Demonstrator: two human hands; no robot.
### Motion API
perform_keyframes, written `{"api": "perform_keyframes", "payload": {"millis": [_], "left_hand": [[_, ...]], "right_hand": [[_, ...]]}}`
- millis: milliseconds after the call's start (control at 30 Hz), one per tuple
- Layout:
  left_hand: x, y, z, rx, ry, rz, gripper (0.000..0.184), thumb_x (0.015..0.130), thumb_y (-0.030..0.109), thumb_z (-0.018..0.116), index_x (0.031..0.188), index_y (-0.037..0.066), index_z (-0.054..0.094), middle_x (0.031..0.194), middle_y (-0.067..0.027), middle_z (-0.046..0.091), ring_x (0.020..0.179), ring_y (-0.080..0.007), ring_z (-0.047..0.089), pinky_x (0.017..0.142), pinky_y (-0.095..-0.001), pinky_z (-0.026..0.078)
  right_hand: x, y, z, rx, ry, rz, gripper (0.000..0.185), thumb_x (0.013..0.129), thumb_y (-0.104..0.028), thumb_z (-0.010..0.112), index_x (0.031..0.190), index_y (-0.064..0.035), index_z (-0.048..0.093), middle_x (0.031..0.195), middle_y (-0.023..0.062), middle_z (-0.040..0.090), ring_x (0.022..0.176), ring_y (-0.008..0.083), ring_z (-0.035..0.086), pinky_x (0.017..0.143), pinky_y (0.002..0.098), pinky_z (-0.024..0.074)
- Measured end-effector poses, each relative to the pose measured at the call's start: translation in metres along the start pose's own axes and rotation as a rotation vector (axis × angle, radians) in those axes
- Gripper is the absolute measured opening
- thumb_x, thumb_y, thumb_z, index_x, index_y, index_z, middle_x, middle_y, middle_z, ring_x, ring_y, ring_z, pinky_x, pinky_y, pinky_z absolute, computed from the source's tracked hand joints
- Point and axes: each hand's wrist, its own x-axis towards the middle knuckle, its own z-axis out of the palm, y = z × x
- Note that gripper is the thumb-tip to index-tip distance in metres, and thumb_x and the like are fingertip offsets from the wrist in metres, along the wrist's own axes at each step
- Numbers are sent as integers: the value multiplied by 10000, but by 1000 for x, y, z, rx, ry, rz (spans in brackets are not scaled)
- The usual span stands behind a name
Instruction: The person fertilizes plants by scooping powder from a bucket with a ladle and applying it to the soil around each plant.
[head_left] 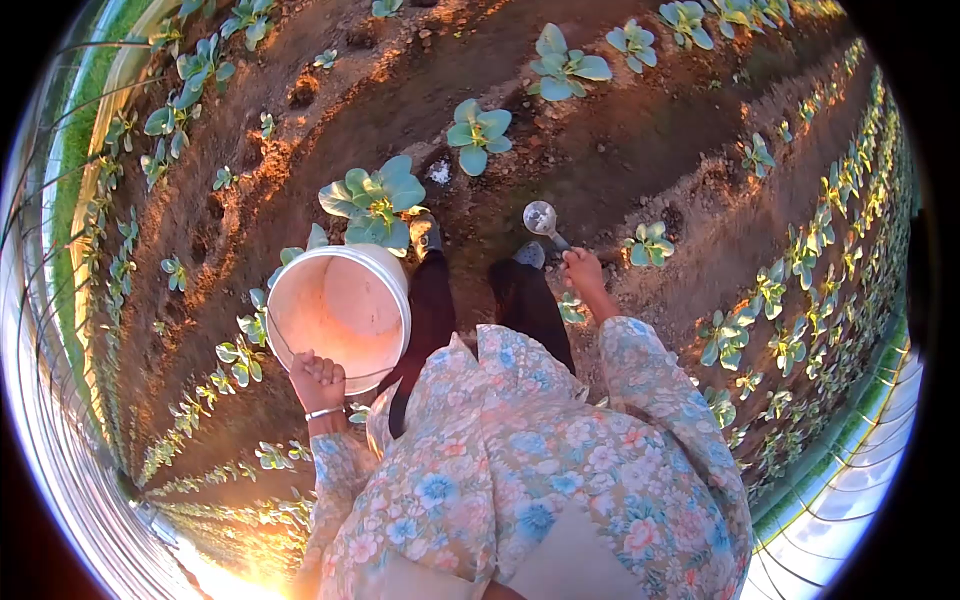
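My left hand (318, 380) is closed around the thin wire handle of a white bucket (345, 251). The bucket hangs tilted beside my leg, its mouth facing up toward me and its inside lit orange-pink; I cannot make out what lies at its bottom. My right hand (584, 274) grips the handle of a metal ladle (540, 218), whose round bowl is held out over the soil. The bowl looks pale and shiny inside, but its contents are unclear. A large leafy plant (372, 203) grows just beyond the bucket, close to my foot.
Rows of young leafy plants (568, 65) run across brown soil (400, 110). A small white patch (440, 172) lies on the ground near one plant (480, 135). Another seedling (649, 245) stands right of the ladle. Curved greenhouse walls with thin ribs border both sides.
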Motion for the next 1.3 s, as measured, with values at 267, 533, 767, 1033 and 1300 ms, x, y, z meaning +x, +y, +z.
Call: {"api": "perform_keyframes", "payload": {"millis": [267,533,767,1033,1300], "left_hand": [[-28,-26,70,-98,-85,-28,345,770,139,501,471,184,334,382,69,295,291,-91,265,322,-261,243],[-46,-23,113,45,-174,52,359,770,133,518,481,177,309,382,58,288,294,-90,266,317,-255,237],[-19,-13,155,107,-227,25,333,787,132,508,516,173,319,400,46,283,303,-99,240,315,-260,232],[-44,-44,189,193,-324,-6,302,801,107,509,547,163,356,430,51,306,320,-86,268,339,-254,260],[-63,-42,198,154,-456,1,262,800,101,511,585,153,372,444,53,290,333,-76,268,344,-248,268]], "right_hand": [[7,29,-99,341,27,-86,245,844,-174,525,995,13,575,647,39,530,466,96,469,370,254,378],[2,26,-106,144,66,-46,207,838,-174,523,914,8,588,622,38,547,428,118,479,374,273,395],[2,19,-73,285,-99,-56,162,846,-148,513,810,-1,570,609,44,540,406,119,459,351,260,361],[-73,-42,-115,708,-135,-69,240,887,-122,485,1092,-1,512,688,34,493,450,55,366,363,209,301],[-121,-112,-156,732,-328,-140,363,880,-106,494,1220,17,458,719,31,508,452,26,337,364,180,295]]}}
